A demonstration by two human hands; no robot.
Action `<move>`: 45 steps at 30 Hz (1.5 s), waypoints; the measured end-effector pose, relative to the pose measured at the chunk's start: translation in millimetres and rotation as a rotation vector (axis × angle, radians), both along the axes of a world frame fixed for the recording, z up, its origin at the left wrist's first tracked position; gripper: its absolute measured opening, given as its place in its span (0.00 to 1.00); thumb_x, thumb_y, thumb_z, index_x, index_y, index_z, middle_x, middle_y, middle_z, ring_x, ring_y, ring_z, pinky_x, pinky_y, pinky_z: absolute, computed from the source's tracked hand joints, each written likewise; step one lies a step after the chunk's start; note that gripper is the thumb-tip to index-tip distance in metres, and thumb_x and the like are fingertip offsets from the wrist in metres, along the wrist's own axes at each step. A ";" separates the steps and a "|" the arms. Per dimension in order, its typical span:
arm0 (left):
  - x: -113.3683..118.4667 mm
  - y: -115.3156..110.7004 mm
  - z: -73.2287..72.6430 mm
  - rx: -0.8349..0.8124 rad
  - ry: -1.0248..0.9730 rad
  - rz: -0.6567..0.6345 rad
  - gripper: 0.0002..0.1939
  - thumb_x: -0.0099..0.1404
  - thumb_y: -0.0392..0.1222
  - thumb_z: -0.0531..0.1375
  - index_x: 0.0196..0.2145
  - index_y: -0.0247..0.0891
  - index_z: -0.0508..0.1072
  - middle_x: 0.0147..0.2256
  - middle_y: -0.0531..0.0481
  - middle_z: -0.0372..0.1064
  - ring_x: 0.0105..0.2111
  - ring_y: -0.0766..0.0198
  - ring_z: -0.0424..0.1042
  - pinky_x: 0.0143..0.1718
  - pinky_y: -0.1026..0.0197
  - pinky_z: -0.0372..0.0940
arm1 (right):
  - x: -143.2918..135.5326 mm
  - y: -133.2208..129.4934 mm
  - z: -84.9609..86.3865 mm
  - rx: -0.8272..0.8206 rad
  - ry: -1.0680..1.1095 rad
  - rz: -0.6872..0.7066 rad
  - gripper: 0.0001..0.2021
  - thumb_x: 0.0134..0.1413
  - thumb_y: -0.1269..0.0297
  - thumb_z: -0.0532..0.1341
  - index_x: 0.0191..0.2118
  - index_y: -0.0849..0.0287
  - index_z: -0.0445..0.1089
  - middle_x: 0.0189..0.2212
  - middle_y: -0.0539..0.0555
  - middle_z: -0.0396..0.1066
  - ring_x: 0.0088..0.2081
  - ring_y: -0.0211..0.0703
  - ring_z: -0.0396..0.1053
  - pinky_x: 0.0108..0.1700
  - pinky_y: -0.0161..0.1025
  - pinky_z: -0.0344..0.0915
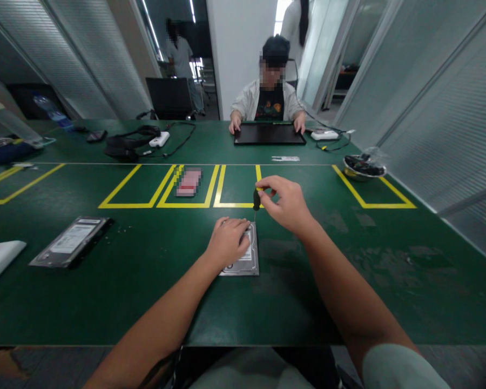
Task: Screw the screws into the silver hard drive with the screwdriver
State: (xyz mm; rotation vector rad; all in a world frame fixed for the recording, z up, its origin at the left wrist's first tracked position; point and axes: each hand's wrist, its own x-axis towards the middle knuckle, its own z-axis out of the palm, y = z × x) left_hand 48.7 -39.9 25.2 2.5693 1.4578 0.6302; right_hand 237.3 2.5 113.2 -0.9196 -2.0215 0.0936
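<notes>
A silver hard drive [249, 266] with a white label lies flat on the green table in front of me. My left hand [229, 243] rests on top of it, fingers stretched out over its upper part and covering much of the label. Between the fingertips of my right hand [283, 201] is the top of a screwdriver [256, 200] with a black and yellow handle. It stands upright, its thin shaft pointing down at the far right corner of the drive. Whether the tip sits in a screw is too small to tell.
A second hard drive [75, 240] lies at the left, near a white object [2, 259]. Yellow tape rectangles mark the table, one holding a blurred pink item [189, 182]. A metal bowl [364, 168] stands at the right. Across the table, a person holds a black tray [269, 134].
</notes>
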 end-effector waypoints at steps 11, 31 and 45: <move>0.3 0.4 -0.1 0.000 0.007 -0.001 0.20 0.64 0.39 0.53 0.53 0.41 0.73 0.54 0.45 0.72 0.54 0.54 0.70 0.61 0.44 0.53 | -1.1 -1.1 1.9 0.013 0.000 -0.014 0.04 0.58 0.69 0.59 0.38 0.58 0.71 0.37 0.55 0.74 0.40 0.44 0.70 0.39 0.39 0.66; -0.1 -0.5 1.8 -0.010 0.002 -0.003 0.20 0.65 0.39 0.54 0.53 0.40 0.73 0.54 0.45 0.72 0.54 0.55 0.70 0.61 0.46 0.52 | -1.6 0.7 -0.4 0.001 0.033 -0.039 0.03 0.57 0.69 0.61 0.37 0.58 0.72 0.33 0.52 0.74 0.35 0.41 0.70 0.38 0.39 0.65; -0.6 0.7 -0.6 0.000 0.003 -0.003 0.19 0.65 0.39 0.54 0.52 0.40 0.73 0.54 0.46 0.72 0.54 0.55 0.69 0.60 0.46 0.52 | -1.6 2.0 -2.3 0.005 0.005 -0.033 0.03 0.56 0.67 0.64 0.37 0.57 0.70 0.32 0.51 0.71 0.35 0.41 0.68 0.37 0.38 0.64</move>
